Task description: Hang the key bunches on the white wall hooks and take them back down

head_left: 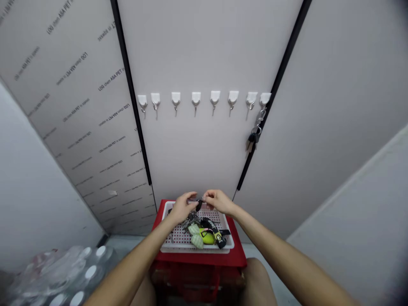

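Basket (197,250) in white plastic, full of little holes, parked on a red surface (239,253). Small black piece (199,206) up over the far side of it, pretty tiny from this angle. Right hand (219,201) with fingers pinched together at the piece's upper end, left hand (182,208) with thumb and fingers curved at its other side, though honestly can't tell if actually gripping or just loose there. Down in the basket: a messy pile of metal keys (191,219), a black strap (212,227) with pale lettering, a bright yellow-green thing (208,238) and a pale green checked bow (197,241), all bunched up together. Up on the pale wall (197,55), eight white hooks (196,97) in a row, with a key bunch (253,138) dangling from the far-right one. Plastic bottles (91,272) with white caps down low on the left.
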Action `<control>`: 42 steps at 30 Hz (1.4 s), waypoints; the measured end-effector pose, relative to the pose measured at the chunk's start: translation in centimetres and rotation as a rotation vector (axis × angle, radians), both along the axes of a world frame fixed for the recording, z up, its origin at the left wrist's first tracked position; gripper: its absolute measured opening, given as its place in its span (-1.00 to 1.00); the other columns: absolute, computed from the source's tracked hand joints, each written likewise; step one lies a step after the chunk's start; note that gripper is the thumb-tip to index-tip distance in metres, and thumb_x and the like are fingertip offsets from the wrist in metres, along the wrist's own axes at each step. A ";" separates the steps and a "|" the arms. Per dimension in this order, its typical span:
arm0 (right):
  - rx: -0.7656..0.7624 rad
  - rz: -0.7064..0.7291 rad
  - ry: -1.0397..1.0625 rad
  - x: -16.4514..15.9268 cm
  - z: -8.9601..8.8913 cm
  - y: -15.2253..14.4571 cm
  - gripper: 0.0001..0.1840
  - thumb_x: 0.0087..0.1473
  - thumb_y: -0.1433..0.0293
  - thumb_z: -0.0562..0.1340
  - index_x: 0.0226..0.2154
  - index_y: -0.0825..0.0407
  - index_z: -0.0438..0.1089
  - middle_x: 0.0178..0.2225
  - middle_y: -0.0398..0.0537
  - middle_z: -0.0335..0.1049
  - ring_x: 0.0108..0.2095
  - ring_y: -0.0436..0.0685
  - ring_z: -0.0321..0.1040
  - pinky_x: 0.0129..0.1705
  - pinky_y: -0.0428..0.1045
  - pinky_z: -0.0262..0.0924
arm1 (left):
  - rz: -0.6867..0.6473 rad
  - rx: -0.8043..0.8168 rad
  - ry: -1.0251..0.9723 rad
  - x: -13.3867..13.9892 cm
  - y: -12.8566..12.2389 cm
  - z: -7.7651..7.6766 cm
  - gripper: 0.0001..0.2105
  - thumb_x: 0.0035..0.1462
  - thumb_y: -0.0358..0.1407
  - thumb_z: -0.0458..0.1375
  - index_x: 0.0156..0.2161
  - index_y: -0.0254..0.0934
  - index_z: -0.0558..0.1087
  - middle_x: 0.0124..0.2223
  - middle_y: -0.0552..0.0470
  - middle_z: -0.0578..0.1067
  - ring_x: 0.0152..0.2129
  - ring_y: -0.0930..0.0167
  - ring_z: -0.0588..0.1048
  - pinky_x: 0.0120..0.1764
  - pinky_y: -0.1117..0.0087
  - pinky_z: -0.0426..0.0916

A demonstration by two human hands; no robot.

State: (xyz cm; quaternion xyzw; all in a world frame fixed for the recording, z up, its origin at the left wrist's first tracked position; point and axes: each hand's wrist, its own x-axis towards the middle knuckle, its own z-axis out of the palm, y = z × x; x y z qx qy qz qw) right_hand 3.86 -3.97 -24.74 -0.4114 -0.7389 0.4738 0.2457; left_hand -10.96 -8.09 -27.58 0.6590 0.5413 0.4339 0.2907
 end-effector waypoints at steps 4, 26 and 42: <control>-0.011 -0.012 0.108 0.1 1.5 -0.3 -0.85 -0.25 0.35 0.07 -0.63 0.13 0.17 -0.75 -0.28 0.09 -0.74 -0.16 0.04 -0.67 -0.20 -0.02 | -0.046 -0.071 -0.160 1.3 0.5 1.9 -0.80 -0.18 -0.37 -0.02 -0.38 -0.39 0.34 -0.42 -0.01 0.42 -0.49 0.49 0.34 -0.36 0.47 0.23; 0.636 -0.783 0.304 6.5 22.5 7.0 -0.89 -0.27 0.42 0.11 -0.65 0.15 0.26 -0.76 -0.18 0.21 -0.73 -0.10 0.18 -0.70 -0.20 0.06 | 0.015 0.581 0.224 10.6 7.0 21.6 -0.63 -0.15 -0.45 -0.06 -0.13 -0.35 0.19 -0.15 -0.07 0.29 -0.24 0.42 0.27 -0.18 0.39 0.15; 0.645 -0.352 -0.190 3.8 7.9 2.3 -0.73 -0.22 0.47 0.03 -0.38 0.15 0.31 -0.54 -0.08 0.33 -0.60 -0.08 0.18 -0.49 -0.15 0.08 | 0.090 0.031 0.295 -0.7 2.1 2.6 -0.73 -0.14 -0.45 -0.07 -0.25 -0.37 0.29 -0.26 -0.05 0.37 -0.34 0.47 0.32 -0.26 0.44 0.21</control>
